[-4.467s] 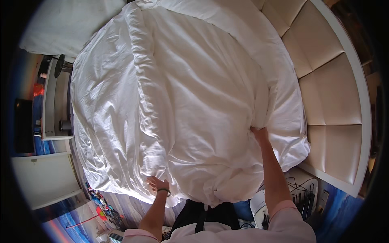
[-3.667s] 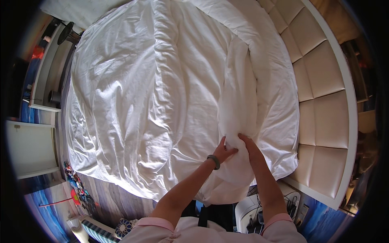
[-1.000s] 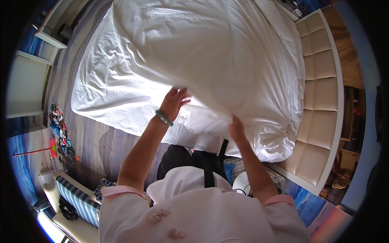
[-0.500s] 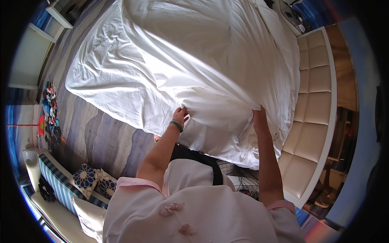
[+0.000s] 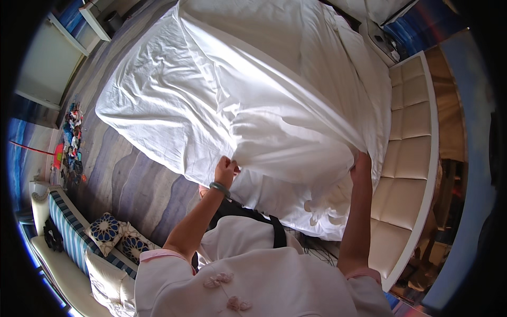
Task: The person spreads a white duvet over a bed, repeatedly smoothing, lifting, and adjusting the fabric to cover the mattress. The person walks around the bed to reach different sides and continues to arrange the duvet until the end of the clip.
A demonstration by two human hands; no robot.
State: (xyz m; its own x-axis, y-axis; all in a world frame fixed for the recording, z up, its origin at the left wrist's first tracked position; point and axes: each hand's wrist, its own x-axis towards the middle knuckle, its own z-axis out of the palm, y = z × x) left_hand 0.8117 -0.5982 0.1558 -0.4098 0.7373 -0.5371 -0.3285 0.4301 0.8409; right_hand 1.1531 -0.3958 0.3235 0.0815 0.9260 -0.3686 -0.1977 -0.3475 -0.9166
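A wide white sheet [image 5: 285, 124] lies over the bed, creased on its left half and pulled into long folds toward my hands. At the near side, my left hand [image 5: 225, 172], with a dark bangle at its wrist, is closed on the sheet's edge. My right hand [image 5: 360, 168] is closed on the same sheet farther right, near the headboard; its fingertips are partly hidden by the cloth. Between the two hands the cloth is lifted and stretched. Below it, more rumpled white bedding hangs at the bed's near side.
A padded beige headboard [image 5: 404, 145] borders the bed on the right. At lower left stands a striped sofa [image 5: 71, 224] with patterned cushions [image 5: 105, 232]. A heap of litter [image 5: 73, 142] and a red dustpan [image 5: 58, 156] lie on the wood-look floor [image 5: 132, 179]. Dark cables [image 5: 317, 248] hang below the bed's near edge.
My hands have moved apart and nearer to me, the left one leftward and the right one rightward, drawing the sheet's edge wider. The whole view has shifted slightly.
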